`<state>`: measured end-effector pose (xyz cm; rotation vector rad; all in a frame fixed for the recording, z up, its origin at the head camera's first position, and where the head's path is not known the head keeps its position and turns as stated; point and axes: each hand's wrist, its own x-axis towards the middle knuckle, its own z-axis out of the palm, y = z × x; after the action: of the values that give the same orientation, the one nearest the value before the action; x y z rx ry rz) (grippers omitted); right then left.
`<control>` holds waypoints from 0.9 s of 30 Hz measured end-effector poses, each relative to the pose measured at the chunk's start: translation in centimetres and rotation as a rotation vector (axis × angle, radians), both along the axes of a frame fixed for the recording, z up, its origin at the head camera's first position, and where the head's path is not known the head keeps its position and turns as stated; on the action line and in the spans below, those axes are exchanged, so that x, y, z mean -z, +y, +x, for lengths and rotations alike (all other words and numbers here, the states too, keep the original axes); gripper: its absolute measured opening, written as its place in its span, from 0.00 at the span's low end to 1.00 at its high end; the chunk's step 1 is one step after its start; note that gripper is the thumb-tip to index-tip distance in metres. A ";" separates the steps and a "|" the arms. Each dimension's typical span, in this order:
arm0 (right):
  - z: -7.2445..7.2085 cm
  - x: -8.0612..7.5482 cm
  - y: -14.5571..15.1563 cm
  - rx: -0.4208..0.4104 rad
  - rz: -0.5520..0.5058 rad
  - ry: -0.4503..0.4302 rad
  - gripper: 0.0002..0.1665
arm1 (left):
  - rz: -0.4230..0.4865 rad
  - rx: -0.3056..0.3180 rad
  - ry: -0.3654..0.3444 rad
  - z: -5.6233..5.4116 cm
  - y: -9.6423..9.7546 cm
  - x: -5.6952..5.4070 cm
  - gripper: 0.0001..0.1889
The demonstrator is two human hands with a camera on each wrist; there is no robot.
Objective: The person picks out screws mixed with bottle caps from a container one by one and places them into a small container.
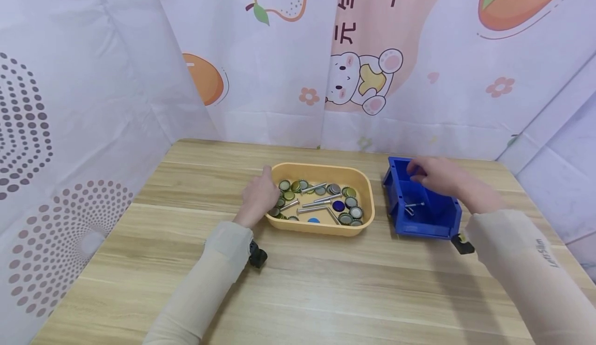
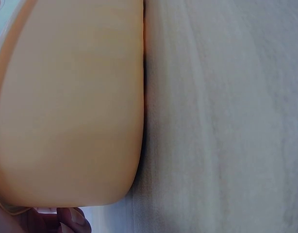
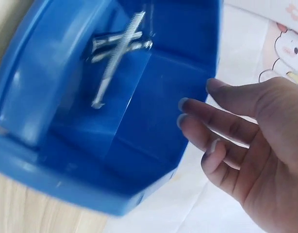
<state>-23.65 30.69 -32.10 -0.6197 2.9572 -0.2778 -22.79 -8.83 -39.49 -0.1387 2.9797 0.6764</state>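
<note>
My left hand [image 1: 261,195] grips the left end of a shallow yellow tray [image 1: 321,228], its thumb over the rim and fingertips showing below in the left wrist view. Inside the tray lie several bottle caps [image 1: 351,203] and several long silver bolts [image 1: 314,209]. Above the blue bin [image 1: 423,229], my right hand [image 1: 437,175] hangs with loosely bent fingers and nothing between them. In the right wrist view, the fingertips [image 3: 190,121] are over the bin's side. On the bin floor a threaded bolt [image 3: 117,60] lies across others.
Both containers stand on a wood-grain table [image 1: 326,293], a narrow gap between them. A printed curtain [image 1: 261,107] hangs behind the table's back edge. Small black cameras [image 1: 257,256] are strapped at both wrists.
</note>
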 end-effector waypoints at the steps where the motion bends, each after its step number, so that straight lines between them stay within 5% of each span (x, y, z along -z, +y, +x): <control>1: -0.1 -0.1 -0.4 -0.002 0.000 0.003 0.12 | 0.000 0.000 0.000 0.0 0.0 0.0 0.22; 20: -0.4 -1.2 -6.4 -0.025 -0.015 0.090 0.13 | 0.003 0.008 -0.006 -0.1 -0.1 0.0 0.22; 27: -0.3 0.0 -10.2 -0.040 -0.005 0.067 0.11 | -0.003 0.011 0.002 -0.1 -0.1 0.0 0.22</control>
<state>-23.92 20.53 -32.11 -0.7020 3.0048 -0.2662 -22.92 -8.91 -39.52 -0.1222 2.9816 0.6715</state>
